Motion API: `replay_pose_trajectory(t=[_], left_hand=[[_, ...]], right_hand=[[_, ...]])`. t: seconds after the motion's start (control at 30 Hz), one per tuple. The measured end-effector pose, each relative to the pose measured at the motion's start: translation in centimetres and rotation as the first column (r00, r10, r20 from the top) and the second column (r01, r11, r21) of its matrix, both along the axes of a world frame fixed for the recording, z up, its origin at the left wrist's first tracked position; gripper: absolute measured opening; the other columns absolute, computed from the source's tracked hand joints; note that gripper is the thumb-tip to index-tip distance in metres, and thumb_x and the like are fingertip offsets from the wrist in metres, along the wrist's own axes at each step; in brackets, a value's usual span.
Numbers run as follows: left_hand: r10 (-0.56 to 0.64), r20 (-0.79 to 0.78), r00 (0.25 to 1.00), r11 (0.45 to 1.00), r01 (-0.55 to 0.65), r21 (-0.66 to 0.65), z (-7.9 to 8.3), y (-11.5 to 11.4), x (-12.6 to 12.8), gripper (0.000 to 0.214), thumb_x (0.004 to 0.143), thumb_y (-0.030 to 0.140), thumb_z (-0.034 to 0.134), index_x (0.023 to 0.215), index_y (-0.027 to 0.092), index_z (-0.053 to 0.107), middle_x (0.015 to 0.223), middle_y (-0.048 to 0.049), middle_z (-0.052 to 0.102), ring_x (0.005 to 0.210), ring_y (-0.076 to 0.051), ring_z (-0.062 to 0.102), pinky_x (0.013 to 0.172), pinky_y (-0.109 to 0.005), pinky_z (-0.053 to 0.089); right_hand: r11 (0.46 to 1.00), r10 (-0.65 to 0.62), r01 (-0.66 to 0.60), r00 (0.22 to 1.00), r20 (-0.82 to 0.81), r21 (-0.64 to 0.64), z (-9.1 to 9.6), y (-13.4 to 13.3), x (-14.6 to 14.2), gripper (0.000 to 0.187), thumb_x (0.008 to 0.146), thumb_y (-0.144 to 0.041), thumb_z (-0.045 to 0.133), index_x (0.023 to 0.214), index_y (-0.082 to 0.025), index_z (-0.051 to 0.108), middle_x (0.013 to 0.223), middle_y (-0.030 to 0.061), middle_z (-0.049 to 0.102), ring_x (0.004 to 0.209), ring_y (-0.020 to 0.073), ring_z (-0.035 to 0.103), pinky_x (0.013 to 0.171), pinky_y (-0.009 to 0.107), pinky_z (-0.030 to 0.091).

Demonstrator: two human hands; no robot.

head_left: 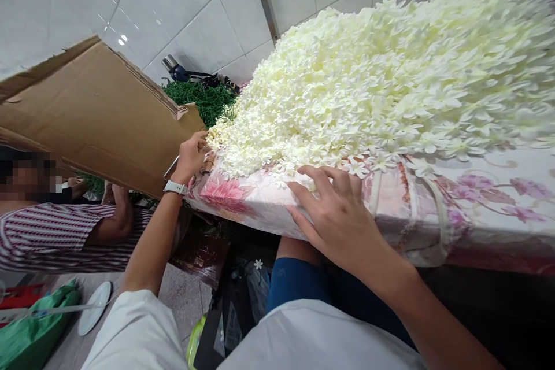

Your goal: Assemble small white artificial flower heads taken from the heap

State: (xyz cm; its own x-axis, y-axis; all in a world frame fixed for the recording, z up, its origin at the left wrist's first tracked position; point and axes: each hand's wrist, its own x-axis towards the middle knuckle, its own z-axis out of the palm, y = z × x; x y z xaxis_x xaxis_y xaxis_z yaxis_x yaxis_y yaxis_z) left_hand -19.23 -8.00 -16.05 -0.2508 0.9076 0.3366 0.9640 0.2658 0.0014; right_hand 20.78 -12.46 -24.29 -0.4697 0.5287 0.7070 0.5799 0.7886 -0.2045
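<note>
- White shirt [312, 338] filled the bottom of the view, with blue shorts [295, 280] just beyond it.
- Right hand [338, 205] reached over the table edge, its fingers spread and slightly bent, with nothing visible between them; the fingertips were at the near edge of the flower pile.
- Left hand [193, 157], with a white-strapped watch [176, 187] at its wrist, was at the pile's left end beside the cardboard box [99, 110]. Its fingers were curled; whether they gripped anything could not be made out.
- White flowers [368, 81] lay in a big heap along the table, on a flower-patterned tablecloth [271, 199], reaching back toward the tiled wall [208, 17].
- Green stems [197, 95] were bunched behind the box, left of the heap.
- One loose flower [258, 264] lay below the table, near the shorts.
- At far left was another person in a striped top [47, 231], and below them a green bag [37, 329].
</note>
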Motion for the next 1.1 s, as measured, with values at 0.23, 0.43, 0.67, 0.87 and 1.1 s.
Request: replay_pose_trajectory(t=[0.23,0.43,0.67,0.87,1.1], left_hand=[[0.04,-0.028,0.999,0.996,-0.038,0.08,0.0,-2.2,0.1,0.037,0.101,0.04,0.065,0.129,0.016,0.064,0.13,-0.011,0.068,0.114,-0.023,0.068,0.099,-0.046,0.061],[0.003,-0.041,0.999,0.993,-0.008,-0.114,-0.7,-3.2,0.3,0.038,0.1,0.04,0.066,0.129,0.016,0.065,0.131,-0.0111,0.067,0.116,-0.024,0.068,0.1,-0.047,0.06],[0.029,0.014,0.999,0.986,-0.026,-0.163,-1.0,-2.0,0.9,0.037,0.101,0.04,0.066,0.129,0.016,0.065,0.131,-0.011,0.067,0.114,-0.023,0.068,0.099,-0.046,0.061],[-0.015,0.155,0.988,0.998,0.006,0.058,-0.3,-1.6,2.1,0.034,0.1,0.04,0.066,0.124,0.015,0.066,0.125,-0.0099,0.069,0.11,-0.022,0.069,0.096,-0.044,0.061],[-0.474,0.407,0.781,0.838,0.258,0.48,-0.9,-5.5,13.6,0.02,0.086,0.024,0.076,0.103,0.021,0.068,0.097,-0.004,0.075,0.089,-0.017,0.076,0.083,-0.03,0.066]], right_hand=[[0.998,0.06,-0.061,0.994,-0.092,-0.008,-0.5,0.1,0.2,0.022,0.095,-0.011,0.063,0.113,-0.014,0.074,0.131,0.0176,0.069,0.117,0.0344,0.052,0.096,0.048,0.046],[0.997,0.073,-0.074,0.986,-0.152,-0.002,-0.7,0.1,0.1,0.019,0.093,-0.008,0.065,0.109,-0.011,0.075,0.126,0.0189,0.071,0.114,0.0357,0.053,0.096,0.051,0.05],[0.997,0.073,-0.071,0.986,-0.148,0.021,-0.9,0.2,-0.1,0.016,0.093,-0.01,0.067,0.107,-0.012,0.076,0.125,0.017,0.073,0.111,0.0347,0.054,0.093,0.05,0.05],[0.997,0.082,-0.082,0.984,-0.157,0.006,-0.9,0.2,0.0,0.015,0.093,-0.01,0.066,0.105,-0.012,0.075,0.123,0.0171,0.073,0.11,0.0354,0.056,0.092,0.051,0.051],[0.91,0.23,-0.384,0.781,-0.581,-0.156,0.3,0.4,1.1,0.009,0.1,-0.017,0.062,0.108,-0.015,0.066,0.095,0.007,0.071,0.086,0.0169,0.063,0.08,0.033,0.054]])
